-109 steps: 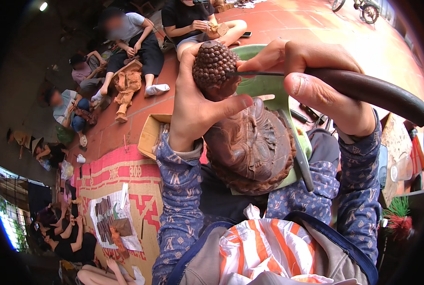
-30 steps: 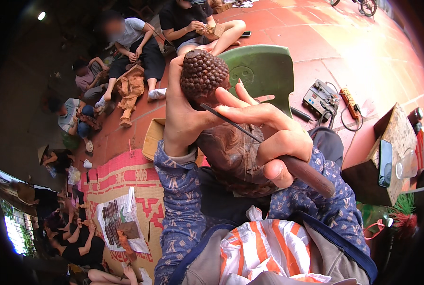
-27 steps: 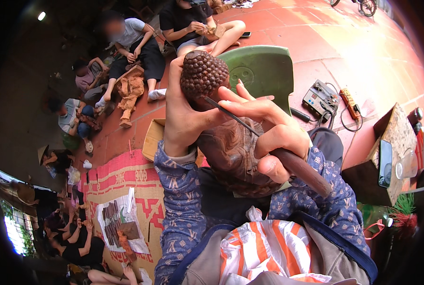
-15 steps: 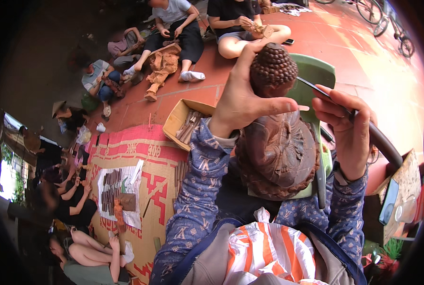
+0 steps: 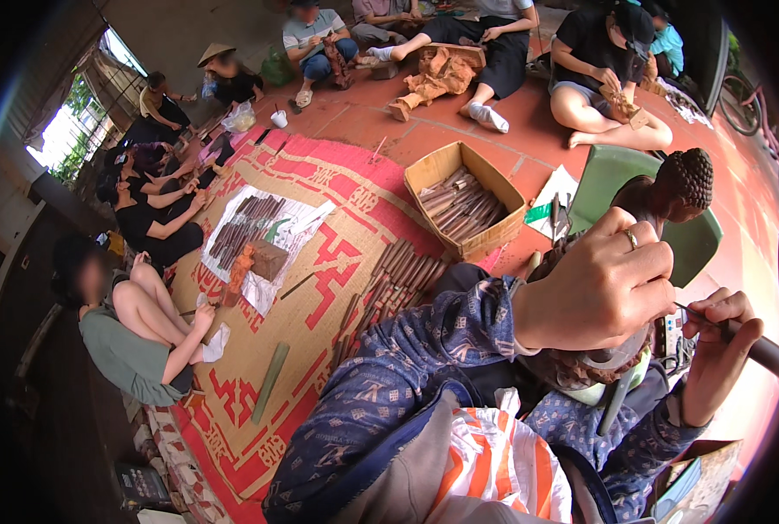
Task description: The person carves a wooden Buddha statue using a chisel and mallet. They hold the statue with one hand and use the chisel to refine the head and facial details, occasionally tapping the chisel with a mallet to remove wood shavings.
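A dark brown carved wooden Buddha statue (image 5: 688, 182) leans to the right in front of me, its beaded hair and shoulder showing. Most of its body is hidden behind my left hand (image 5: 595, 284), which is closed with a ring on one finger. Whether those curled fingers grip anything cannot be seen. In my right hand (image 5: 717, 345) is a carving tool (image 5: 763, 349) with a thick dark handle and thin metal shaft. The shaft's tip meets the fingers of my left hand. A green plastic chair (image 5: 699, 249) stands behind the statue.
A cardboard box (image 5: 422, 181) full of wooden-handled tools stands left of the statue. More tool handles (image 5: 398, 284) lie in rows on a red-and-tan mat (image 5: 315, 354). White paper (image 5: 298, 229) there bears further tools and a small carving (image 5: 239, 272). Several people sit around, some carving.
My view has swung left. My left hand has left the statue's head and closed by the tool tip. The tool has come away from the head, and the statue now leans right.
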`<action>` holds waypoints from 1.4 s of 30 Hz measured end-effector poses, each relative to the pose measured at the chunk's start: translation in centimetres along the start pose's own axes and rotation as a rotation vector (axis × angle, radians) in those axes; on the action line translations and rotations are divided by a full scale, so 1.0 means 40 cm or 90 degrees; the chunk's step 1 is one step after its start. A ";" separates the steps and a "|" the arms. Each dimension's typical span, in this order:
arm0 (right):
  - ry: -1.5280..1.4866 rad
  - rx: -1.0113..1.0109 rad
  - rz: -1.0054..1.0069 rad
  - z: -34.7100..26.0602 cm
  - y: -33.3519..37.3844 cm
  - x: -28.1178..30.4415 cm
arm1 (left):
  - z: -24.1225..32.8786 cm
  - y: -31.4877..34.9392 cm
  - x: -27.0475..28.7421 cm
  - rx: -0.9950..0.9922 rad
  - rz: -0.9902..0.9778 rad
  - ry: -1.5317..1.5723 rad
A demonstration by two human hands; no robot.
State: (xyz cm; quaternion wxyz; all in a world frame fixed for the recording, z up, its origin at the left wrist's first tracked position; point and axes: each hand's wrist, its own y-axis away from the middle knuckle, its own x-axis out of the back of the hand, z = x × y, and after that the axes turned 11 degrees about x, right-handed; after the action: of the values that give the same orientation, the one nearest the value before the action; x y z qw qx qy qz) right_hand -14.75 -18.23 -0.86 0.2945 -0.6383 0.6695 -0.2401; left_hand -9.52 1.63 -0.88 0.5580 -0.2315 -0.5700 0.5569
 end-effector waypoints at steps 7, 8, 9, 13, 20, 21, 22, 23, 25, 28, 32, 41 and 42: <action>0.031 -0.015 0.000 -0.006 -0.008 -0.051 | 0.017 0.000 -0.003 0.029 0.023 0.033; 0.028 -0.010 -0.001 -0.003 -0.009 -0.042 | 0.012 -0.002 -0.007 0.030 0.015 0.051; 0.024 -0.005 0.000 0.005 -0.012 -0.026 | 0.005 -0.005 -0.010 0.030 0.007 0.070; 0.027 0.057 0.047 -0.009 -0.076 0.030 | -0.070 -0.025 0.005 0.085 0.000 0.094; -0.125 0.134 0.081 0.070 -0.154 0.026 | -0.129 -0.053 -0.044 0.267 -0.123 0.224; -0.099 0.140 0.057 0.067 -0.151 0.028 | -0.124 -0.056 -0.065 0.278 -0.131 0.286; -0.077 0.143 0.027 0.070 -0.151 0.026 | -0.124 -0.056 -0.082 0.294 -0.134 0.344; -0.100 0.147 0.037 0.073 -0.149 0.024 | -0.122 -0.057 -0.084 0.334 -0.178 0.358; -0.111 0.148 0.058 0.074 -0.145 0.020 | -0.114 -0.057 -0.074 0.414 -0.264 0.380; -0.096 0.149 0.044 0.084 -0.144 0.021 | -0.114 -0.049 -0.069 0.414 -0.244 0.442; -0.120 0.147 0.040 0.096 -0.141 0.021 | -0.110 -0.045 -0.072 0.433 -0.224 0.468; -0.078 0.151 0.003 0.105 -0.148 0.033 | -0.110 -0.041 -0.073 0.438 -0.222 0.448; -0.097 0.156 0.009 0.107 -0.147 0.031 | -0.112 -0.041 -0.073 0.430 -0.223 0.441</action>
State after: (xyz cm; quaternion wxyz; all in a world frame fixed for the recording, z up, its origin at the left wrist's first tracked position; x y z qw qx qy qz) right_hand -7.56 -19.64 0.09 0.4219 -0.6092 0.6155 -0.2685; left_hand -4.12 0.27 -1.62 0.8427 -0.1101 -0.1703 0.4987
